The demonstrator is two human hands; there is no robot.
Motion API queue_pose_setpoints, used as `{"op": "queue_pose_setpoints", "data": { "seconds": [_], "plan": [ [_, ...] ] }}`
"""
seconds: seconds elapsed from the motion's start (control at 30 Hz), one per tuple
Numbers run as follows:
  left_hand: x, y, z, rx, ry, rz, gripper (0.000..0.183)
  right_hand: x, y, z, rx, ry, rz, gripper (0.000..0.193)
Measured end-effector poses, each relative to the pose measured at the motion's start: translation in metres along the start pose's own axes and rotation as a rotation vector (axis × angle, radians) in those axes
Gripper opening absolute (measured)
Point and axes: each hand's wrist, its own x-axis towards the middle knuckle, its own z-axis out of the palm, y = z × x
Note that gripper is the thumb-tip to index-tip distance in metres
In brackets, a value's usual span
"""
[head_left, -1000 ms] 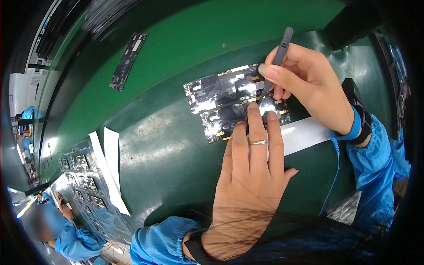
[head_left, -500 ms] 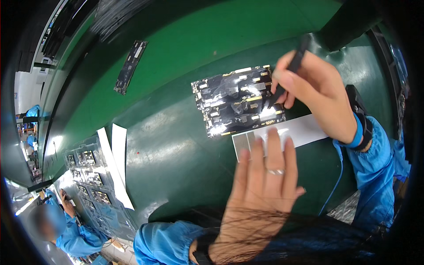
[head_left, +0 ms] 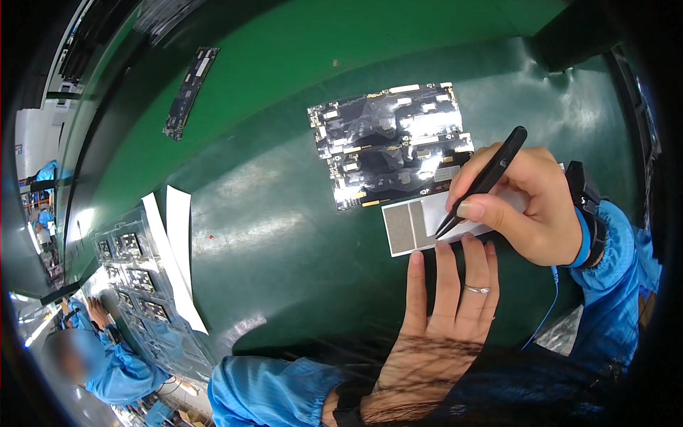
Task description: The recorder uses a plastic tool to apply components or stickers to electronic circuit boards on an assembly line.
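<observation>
My right hand [head_left: 533, 206] grips a pair of black tweezers [head_left: 496, 165] like a pen. Their tips point down at a white backing strip [head_left: 437, 213], beside a grey rectangular patch [head_left: 402, 228] at its left end. Along the strip's near edge lie the fingertips of my left hand [head_left: 448, 313], which is flat with fingers apart and wears a ring. Just beyond the strip is a panel of black circuit boards [head_left: 391, 149] with shiny film on it. My right hand covers the panel's near right corner and the strip's right part.
A narrow dark circuit board [head_left: 191, 92] lies at the far left of the green table [head_left: 263, 249]. Nearer, white paper strips [head_left: 178, 242] lie by a clear tray [head_left: 153, 285] of small boards. A person in blue [head_left: 121, 370] sits at lower left. A blue cord [head_left: 544, 313] hangs from my right wristband.
My right hand has moved the tweezers from the circuit board panel nearer, down to the white strip. My left hand has shifted slightly right and nearer, uncovering the grey patch.
</observation>
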Motion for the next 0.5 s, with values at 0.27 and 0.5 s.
{"op": "queue_pose_setpoints", "data": {
  "seconds": [0.27,0.5],
  "plan": [
    [0.005,-0.006,0.001,0.051,-0.004,0.048,0.054,0.001,-0.01,-0.002,0.062,-0.013,0.186,0.01],
    [0.008,-0.004,-0.005,-0.023,0.032,0.005,0.058,0.016,-0.014,-0.021,0.122,0.212,0.207,0.021]
  ]
}}
